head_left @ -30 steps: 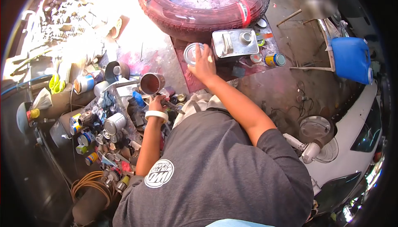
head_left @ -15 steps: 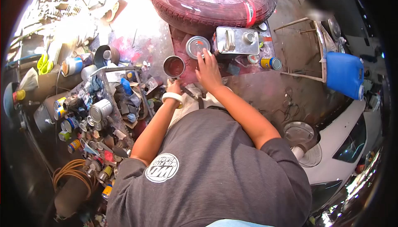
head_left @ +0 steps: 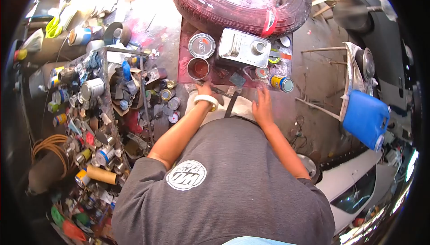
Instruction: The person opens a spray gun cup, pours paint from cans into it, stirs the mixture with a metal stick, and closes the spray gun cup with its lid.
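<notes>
My left hand (head_left: 204, 91) is closed at the near side of an open cup (head_left: 199, 69) with reddish-brown paint inside, apparently on its handle. A dark tool lies at the same hand, pointing right. Just beyond the cup stands a round lidded can (head_left: 202, 46). To its right is a silver rectangular tin (head_left: 244, 48) with a round cap. My right hand (head_left: 263, 107) has its fingers apart and holds nothing, near my lap. Closest to it is a small blue and yellow can (head_left: 282, 83), with a smaller round can (head_left: 262, 72) beside that.
A paint-stained tire (head_left: 242, 16) lies at the top. On the left, a cluttered rack (head_left: 107, 72) holds many cans and rags. A blue jug (head_left: 365, 118) and a wooden-legged frame (head_left: 323, 49) are on the right, near a white car panel (head_left: 347, 173).
My right hand has left the lidded can and drawn back toward my lap. My left hand and the cup are now nearer that can. The camera view has shifted.
</notes>
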Demonstrator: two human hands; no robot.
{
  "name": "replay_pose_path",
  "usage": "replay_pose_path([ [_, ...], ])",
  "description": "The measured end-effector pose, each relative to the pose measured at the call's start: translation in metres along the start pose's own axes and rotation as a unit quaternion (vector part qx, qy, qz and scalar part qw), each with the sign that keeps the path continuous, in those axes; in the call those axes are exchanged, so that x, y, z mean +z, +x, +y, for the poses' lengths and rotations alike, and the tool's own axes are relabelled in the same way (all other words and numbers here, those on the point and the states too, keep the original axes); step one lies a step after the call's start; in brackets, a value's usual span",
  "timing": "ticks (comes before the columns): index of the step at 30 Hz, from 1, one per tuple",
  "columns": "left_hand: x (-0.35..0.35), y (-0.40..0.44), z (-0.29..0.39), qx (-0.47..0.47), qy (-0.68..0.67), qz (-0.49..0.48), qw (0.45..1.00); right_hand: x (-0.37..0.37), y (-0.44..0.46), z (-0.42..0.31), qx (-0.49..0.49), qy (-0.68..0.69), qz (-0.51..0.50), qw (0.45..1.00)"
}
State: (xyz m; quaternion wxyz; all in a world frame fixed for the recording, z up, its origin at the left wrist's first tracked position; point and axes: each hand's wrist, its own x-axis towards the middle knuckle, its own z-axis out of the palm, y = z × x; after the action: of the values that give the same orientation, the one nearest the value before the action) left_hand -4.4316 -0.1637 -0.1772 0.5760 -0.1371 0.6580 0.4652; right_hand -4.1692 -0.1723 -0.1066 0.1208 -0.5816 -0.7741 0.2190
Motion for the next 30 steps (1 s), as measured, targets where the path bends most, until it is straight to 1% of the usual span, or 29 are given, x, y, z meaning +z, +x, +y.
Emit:
replay_pose_path([
  [1,0.016,-0.003,-0.009,0.014,-0.064,0.018,0.998,-0.017,0.005,0.003,-0.006,0.009,-0.002,1.0],
  [2,0.027,-0.003,-0.014,0.021,-0.078,0.044,0.996,-0.029,0.008,0.01,-0.025,0.018,0.004,1.0],
  [4,0.038,0.019,-0.035,0.069,-0.086,0.074,0.991,-0.05,0.011,0.028,-0.057,0.032,0.015,0.998],
  [6,0.045,0.048,-0.053,0.152,-0.082,0.102,0.98,-0.071,0.016,0.04,-0.086,0.071,0.045,0.993],
  [8,0.046,0.049,-0.047,0.159,-0.084,0.083,0.98,-0.094,0.017,0.051,-0.092,0.09,0.061,0.99],
  [9,0.046,0.049,-0.044,0.162,-0.085,0.073,0.98,-0.105,0.018,0.056,-0.093,0.071,0.09,0.989],
  [10,0.035,0.082,-0.057,0.153,-0.09,0.088,0.98,-0.112,0.018,0.065,-0.067,0.079,0.094,0.99],
  [12,0.034,0.072,-0.047,0.144,-0.022,0.141,0.979,-0.12,0.024,0.088,-0.019,0.099,0.106,0.989],
  [13,0.032,0.069,-0.045,0.126,-0.009,0.134,0.983,-0.118,0.027,0.104,-0.019,0.082,0.111,0.99],
  [15,0.026,0.062,-0.04,0.09,0.017,0.12,0.989,-0.121,0.036,0.119,-0.02,0.024,0.08,0.996],
  [16,0.035,0.03,-0.026,0.066,0.017,0.129,0.989,-0.121,0.039,0.123,-0.019,-0.003,0.065,0.998],
  [19,0.035,0.01,-0.017,0.062,0.069,0.101,0.991,-0.12,0.05,0.125,-0.043,-0.066,-0.013,0.997],
  [22,0.025,0.006,-0.018,0.069,0.034,0.065,0.995,-0.116,0.061,0.126,-0.059,-0.094,-0.06,0.992],
  [23,0.023,0.005,-0.021,0.037,0.039,0.11,0.992,-0.115,0.064,0.126,-0.052,-0.093,-0.068,0.992],
  [26,0.002,-0.003,-0.034,0.049,0.057,0.1,0.992,-0.114,0.069,0.124,-0.034,-0.088,-0.084,0.992],
  [27,-0.002,-0.007,-0.04,0.058,0.073,0.127,0.987,-0.114,0.071,0.124,-0.03,-0.085,-0.086,0.992],
  [29,-0.019,0.003,-0.06,0.118,0.146,0.17,0.967,-0.113,0.072,0.125,-0.03,-0.083,-0.077,0.993],
  [30,-0.024,0.002,-0.066,0.18,0.245,0.194,0.933,-0.11,0.069,0.128,-0.034,-0.083,-0.068,0.994],
])
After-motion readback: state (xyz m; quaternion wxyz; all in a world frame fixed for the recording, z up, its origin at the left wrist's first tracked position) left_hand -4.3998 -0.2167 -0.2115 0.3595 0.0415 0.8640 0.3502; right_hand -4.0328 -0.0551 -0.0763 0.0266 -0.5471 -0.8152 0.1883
